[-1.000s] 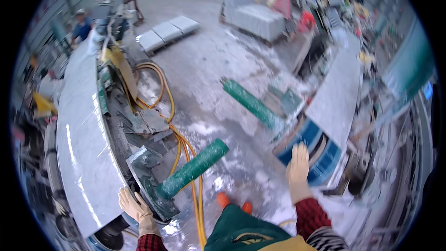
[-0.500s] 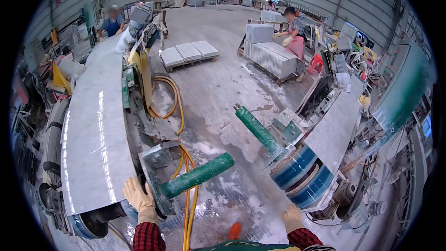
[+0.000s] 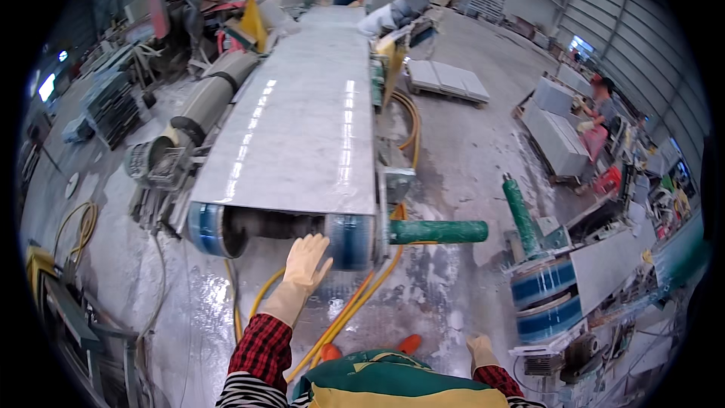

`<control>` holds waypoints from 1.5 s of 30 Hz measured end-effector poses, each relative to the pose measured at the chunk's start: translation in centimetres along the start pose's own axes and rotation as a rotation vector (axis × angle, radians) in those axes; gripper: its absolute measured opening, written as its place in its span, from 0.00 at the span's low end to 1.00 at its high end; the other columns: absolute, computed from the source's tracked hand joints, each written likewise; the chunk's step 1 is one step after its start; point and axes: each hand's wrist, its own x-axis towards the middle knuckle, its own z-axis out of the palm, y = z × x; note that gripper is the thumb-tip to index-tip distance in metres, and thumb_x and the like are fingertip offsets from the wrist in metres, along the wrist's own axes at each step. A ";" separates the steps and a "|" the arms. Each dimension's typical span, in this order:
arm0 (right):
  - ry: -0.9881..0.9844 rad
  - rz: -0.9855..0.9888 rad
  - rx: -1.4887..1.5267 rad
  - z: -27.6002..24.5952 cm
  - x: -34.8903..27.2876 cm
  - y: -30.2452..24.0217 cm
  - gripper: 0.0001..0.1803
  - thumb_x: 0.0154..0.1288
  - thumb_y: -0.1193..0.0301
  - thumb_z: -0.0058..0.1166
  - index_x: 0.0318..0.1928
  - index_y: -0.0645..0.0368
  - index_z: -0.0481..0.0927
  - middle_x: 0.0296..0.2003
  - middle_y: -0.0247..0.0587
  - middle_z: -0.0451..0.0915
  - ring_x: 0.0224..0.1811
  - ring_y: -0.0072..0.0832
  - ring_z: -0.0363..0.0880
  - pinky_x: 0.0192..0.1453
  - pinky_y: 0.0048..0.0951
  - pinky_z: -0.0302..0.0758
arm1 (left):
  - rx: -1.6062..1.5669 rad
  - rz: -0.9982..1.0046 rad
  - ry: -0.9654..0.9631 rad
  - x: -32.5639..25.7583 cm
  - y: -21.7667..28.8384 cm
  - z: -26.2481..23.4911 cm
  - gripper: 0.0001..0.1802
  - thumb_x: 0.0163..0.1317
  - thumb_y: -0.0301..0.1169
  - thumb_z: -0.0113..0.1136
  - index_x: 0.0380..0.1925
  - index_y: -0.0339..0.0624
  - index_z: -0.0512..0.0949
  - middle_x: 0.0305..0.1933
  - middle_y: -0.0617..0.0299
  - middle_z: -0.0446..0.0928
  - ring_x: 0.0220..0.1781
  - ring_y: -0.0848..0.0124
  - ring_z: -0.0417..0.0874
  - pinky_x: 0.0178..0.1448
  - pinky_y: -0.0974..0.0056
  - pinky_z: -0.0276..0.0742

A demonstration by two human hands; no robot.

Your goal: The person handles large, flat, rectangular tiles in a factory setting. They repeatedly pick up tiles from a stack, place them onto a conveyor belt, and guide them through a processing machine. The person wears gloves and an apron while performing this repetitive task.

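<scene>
Grey stone slab [image 3: 302,117]: lies flat along the conveyor, its near end over the blue-striped roller [image 3: 281,227]. Green roller bar [image 3: 438,232]: juts sideways just right of that roller. Left hand [image 3: 306,263], gloved: fingers spread, grasping nothing, just before the roller. Right hand [image 3: 479,349], gloved: low beside the body, fingers loosely hanging, empty.
</scene>
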 end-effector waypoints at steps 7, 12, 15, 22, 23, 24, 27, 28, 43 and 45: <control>0.062 -0.296 -0.094 3.3 2.1 -14.4 0.29 0.64 0.51 0.58 0.60 0.53 0.86 0.55 0.60 0.85 0.60 0.52 0.84 0.67 0.42 0.78 | 0.117 -0.267 0.076 -10.8 -8.7 -4.8 0.28 0.63 0.41 0.69 0.61 0.41 0.77 0.59 0.50 0.81 0.65 0.48 0.77 0.71 0.46 0.69; 0.461 -1.227 -0.008 -1.4 -8.0 -35.7 0.15 0.57 0.69 0.58 0.45 0.59 0.86 0.46 0.56 0.86 0.53 0.56 0.82 0.57 0.52 0.76 | 0.097 -0.543 0.092 -15.8 -8.7 -10.5 0.16 0.60 0.42 0.68 0.42 0.45 0.83 0.43 0.49 0.86 0.48 0.46 0.86 0.53 0.41 0.80; 0.459 -1.706 -0.062 -0.8 -5.1 -38.6 0.21 0.64 0.70 0.59 0.56 0.65 0.83 0.58 0.57 0.82 0.63 0.53 0.78 0.75 0.55 0.67 | -0.006 -0.550 0.021 -13.7 -7.2 -8.3 0.16 0.58 0.42 0.67 0.40 0.44 0.81 0.44 0.48 0.85 0.50 0.46 0.86 0.54 0.42 0.79; 0.144 -2.268 -0.120 0.6 -5.3 -47.9 0.17 0.68 0.69 0.60 0.55 0.61 0.85 0.57 0.54 0.85 0.63 0.50 0.81 0.74 0.54 0.72 | 0.211 -0.590 -0.007 -17.7 -10.6 -4.6 0.37 0.60 0.46 0.69 0.67 0.43 0.72 0.55 0.56 0.83 0.58 0.57 0.82 0.61 0.52 0.76; 0.060 -2.261 -0.110 0.9 -3.9 -49.0 0.17 0.65 0.71 0.61 0.53 0.60 0.86 0.55 0.53 0.86 0.61 0.51 0.82 0.72 0.53 0.73 | 0.212 -0.625 -0.009 -17.0 -10.5 -4.7 0.37 0.60 0.46 0.70 0.67 0.43 0.72 0.55 0.56 0.83 0.58 0.57 0.82 0.61 0.52 0.76; 0.036 -2.304 -0.127 1.0 -2.6 -49.9 0.17 0.64 0.71 0.62 0.53 0.60 0.86 0.55 0.53 0.86 0.60 0.51 0.82 0.72 0.52 0.73 | 0.212 -0.659 -0.012 -16.5 -10.4 -4.9 0.38 0.60 0.46 0.70 0.67 0.42 0.72 0.54 0.57 0.83 0.58 0.57 0.82 0.61 0.52 0.76; -0.035 -2.411 -0.164 1.3 -0.5 -51.8 0.16 0.63 0.73 0.63 0.51 0.59 0.85 0.55 0.51 0.85 0.59 0.52 0.81 0.72 0.54 0.73 | 0.160 -0.708 -0.032 -15.4 -9.2 -5.4 0.41 0.59 0.43 0.71 0.70 0.40 0.70 0.57 0.54 0.81 0.61 0.56 0.80 0.64 0.52 0.75; -0.049 -2.431 -0.129 1.7 -0.7 -52.0 0.16 0.63 0.73 0.63 0.52 0.59 0.84 0.56 0.51 0.84 0.59 0.52 0.81 0.72 0.55 0.72 | 0.168 -0.704 0.000 -15.5 -8.9 -5.2 0.41 0.58 0.43 0.71 0.70 0.40 0.70 0.57 0.54 0.81 0.60 0.56 0.80 0.64 0.52 0.75; 0.046 -2.227 -0.184 4.4 -2.8 -52.3 0.21 0.56 0.69 0.63 0.50 0.67 0.82 0.53 0.51 0.82 0.55 0.45 0.80 0.70 0.55 0.71 | 0.147 -0.471 0.021 -5.5 -12.8 -7.8 0.45 0.53 0.37 0.76 0.71 0.40 0.68 0.70 0.46 0.71 0.71 0.46 0.72 0.73 0.48 0.70; 0.065 -2.208 -0.205 4.2 -2.5 -52.3 0.20 0.56 0.69 0.63 0.49 0.66 0.82 0.53 0.50 0.83 0.55 0.44 0.80 0.70 0.55 0.71 | 0.164 -0.367 0.010 -2.4 -14.7 -7.3 0.48 0.50 0.38 0.78 0.72 0.42 0.67 0.70 0.47 0.71 0.73 0.47 0.70 0.75 0.48 0.67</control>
